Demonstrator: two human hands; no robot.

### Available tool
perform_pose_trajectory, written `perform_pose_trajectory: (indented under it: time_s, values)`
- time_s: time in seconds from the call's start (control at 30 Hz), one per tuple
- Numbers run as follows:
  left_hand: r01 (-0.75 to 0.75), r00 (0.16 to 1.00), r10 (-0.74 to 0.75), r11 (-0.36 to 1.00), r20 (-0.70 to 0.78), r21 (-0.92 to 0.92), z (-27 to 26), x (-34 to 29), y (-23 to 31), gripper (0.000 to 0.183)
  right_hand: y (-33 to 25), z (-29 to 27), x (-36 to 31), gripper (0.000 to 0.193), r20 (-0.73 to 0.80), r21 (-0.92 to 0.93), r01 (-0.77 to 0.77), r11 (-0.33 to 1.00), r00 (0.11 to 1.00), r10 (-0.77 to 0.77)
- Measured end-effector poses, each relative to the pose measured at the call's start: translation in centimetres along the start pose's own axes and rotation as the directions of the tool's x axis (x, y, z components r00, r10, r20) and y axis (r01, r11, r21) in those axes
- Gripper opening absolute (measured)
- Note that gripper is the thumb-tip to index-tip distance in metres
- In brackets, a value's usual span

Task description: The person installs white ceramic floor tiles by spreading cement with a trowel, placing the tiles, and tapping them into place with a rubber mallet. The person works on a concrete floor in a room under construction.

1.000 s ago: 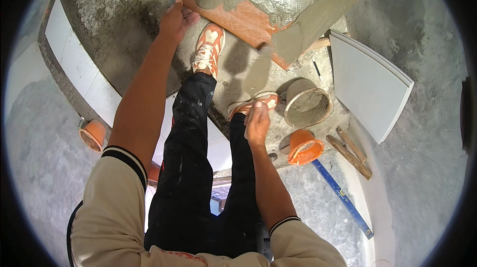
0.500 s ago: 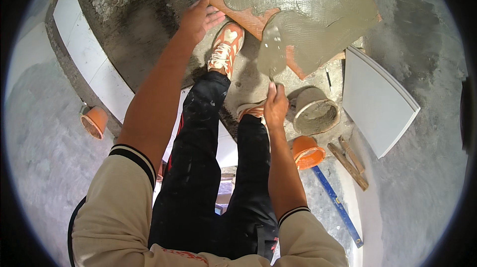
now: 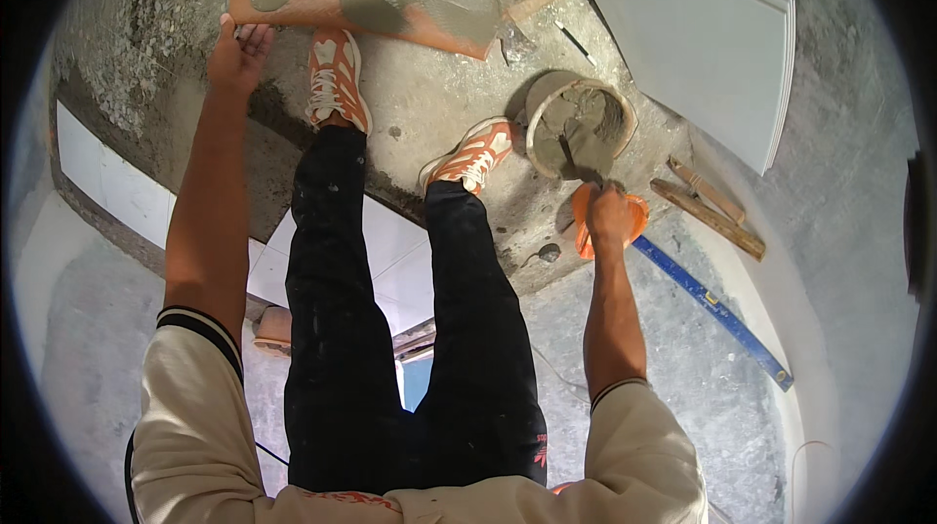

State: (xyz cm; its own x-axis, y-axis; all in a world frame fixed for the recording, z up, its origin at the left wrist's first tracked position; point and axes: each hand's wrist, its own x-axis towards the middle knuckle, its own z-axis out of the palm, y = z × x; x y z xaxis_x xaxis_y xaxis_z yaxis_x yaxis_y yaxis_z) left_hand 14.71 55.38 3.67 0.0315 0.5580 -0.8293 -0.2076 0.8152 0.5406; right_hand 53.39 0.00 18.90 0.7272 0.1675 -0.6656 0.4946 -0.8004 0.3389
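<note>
Head view — items as they lie.

Right hand [image 3: 610, 214]: closed around the handle of a trowel [image 3: 576, 158], knuckles up, over an orange bowl [image 3: 586, 231] on the floor. The trowel's blade runs up and slightly left from the fist, its tip sunk in the grey mortar of the round mortar bucket [image 3: 578, 124]. The bucket sits just beyond the hand, on its far side; tool and bucket touch, and the long axis of the trowel points from fist toward the bucket's middle. This hand is by far the nearer one to the bucket.

Left hand [image 3: 237, 54]: fingers loosely curled, resting at the near left corner of an orange tile [image 3: 293, 2] that lies face down at the far edge, its back partly spread with combed grey mortar. Whether the fingers grip the tile's edge or only touch it — cannot tell. It lies well apart from the bucket, with both shoes between.

Surroundings: rough concrete floor [image 3: 439, 104]; a large pale grey tile [image 3: 703, 36] to the far right; a blue spirit level [image 3: 712, 304] and two wooden sticks [image 3: 708, 207] right of the bowl; white laid tiles [image 3: 107, 187] at near left.
</note>
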Motion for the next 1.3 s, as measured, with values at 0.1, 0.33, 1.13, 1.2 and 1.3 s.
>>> perform_pose_trajectory:
  time_s: [0.1,0.33,1.13,1.2,1.3]
  values:
    - [-0.059,0.992,0.070,0.992,-0.100,0.111,2.5,-2.1,0.5,0.043,-3.0,-1.1,0.4,0.052,0.157,-0.011,0.026,1.000,0.987,-0.024]
    - [-0.110,0.968,0.143,0.980,-0.204,0.168,4.2,-4.3,0.2,0.038,-4.0,2.4,0.1,0.055,0.111,0.376,0.037,0.926,0.990,-0.085]
    - [-0.051,0.943,-0.317,0.162,0.101,0.986,-11.1,-38.4,-15.6,0.090,-22.9,-8.4,-6.1,0.038,-0.568,0.557,0.553,0.619,0.798,-0.202]
    - [-0.018,0.948,-0.314,0.110,0.052,0.994,-9.8,-39.1,-15.9,0.099,-22.7,-7.4,-5.7,0.041,-0.348,0.793,0.417,0.445,0.908,-0.232]
    - [0.070,0.930,-0.364,0.056,-0.046,0.996,-8.4,-38.4,-15.0,0.104,-26.3,-7.0,-7.6,0.042,0.070,0.997,-0.079,-0.006,0.908,-0.413]
